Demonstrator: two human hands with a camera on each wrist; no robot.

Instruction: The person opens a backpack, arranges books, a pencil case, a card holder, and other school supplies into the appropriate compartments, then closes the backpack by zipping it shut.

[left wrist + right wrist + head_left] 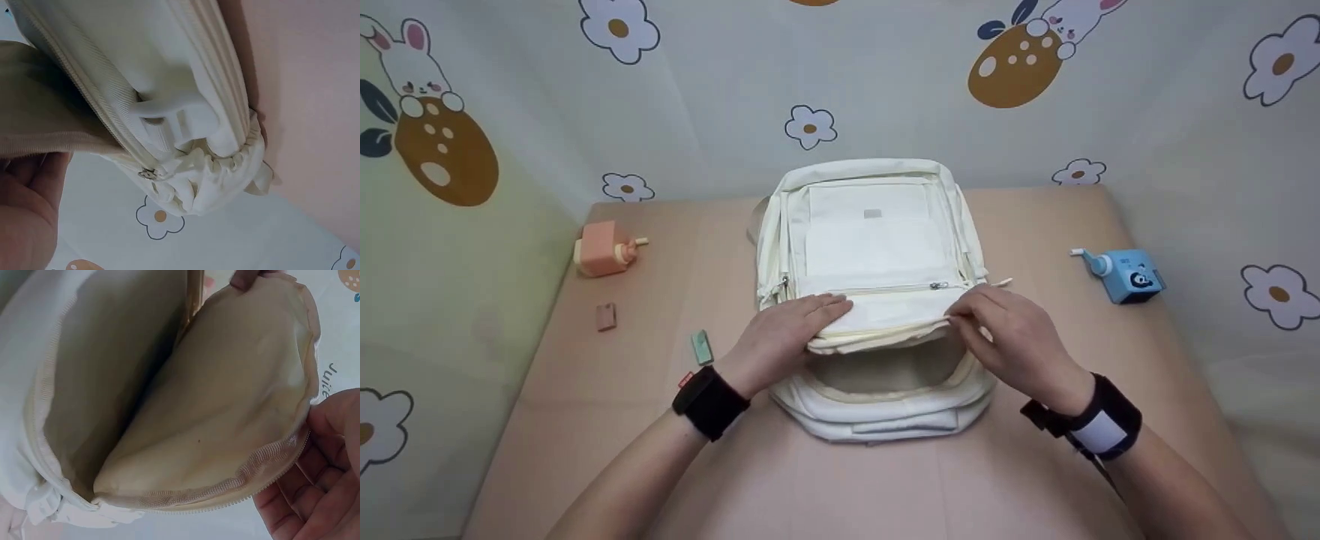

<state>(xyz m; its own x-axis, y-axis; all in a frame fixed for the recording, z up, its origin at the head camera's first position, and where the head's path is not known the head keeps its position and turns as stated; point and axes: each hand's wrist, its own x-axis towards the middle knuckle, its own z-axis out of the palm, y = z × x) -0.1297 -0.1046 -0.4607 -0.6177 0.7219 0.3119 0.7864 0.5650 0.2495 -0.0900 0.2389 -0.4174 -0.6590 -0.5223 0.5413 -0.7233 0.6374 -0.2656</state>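
A white backpack (pixel 877 240) lies on the table with its zipped main compartment wide apart at the near end. My left hand (pixel 784 334) holds the left part of the turned-back flap, fingers spread over its outer face; one of its fingertips shows on the beige lining in the right wrist view. At the right side of the flap, my right hand (pixel 1016 337) pinches the zippered edge between thumb and fingers. The beige lining (pixel 214 399) faces the right wrist camera, and the compartment's depth is in shadow. A side buckle (pixel 174 121) shows in the left wrist view.
On the left of the table (pixel 607 450) are an orange crank sharpener (pixel 607 249), a small pink block (pixel 606 316) and a green block (pixel 702 347). A blue crank sharpener (pixel 1132 276) stands at the right. Patterned cloth (pixel 720 97) hangs behind.
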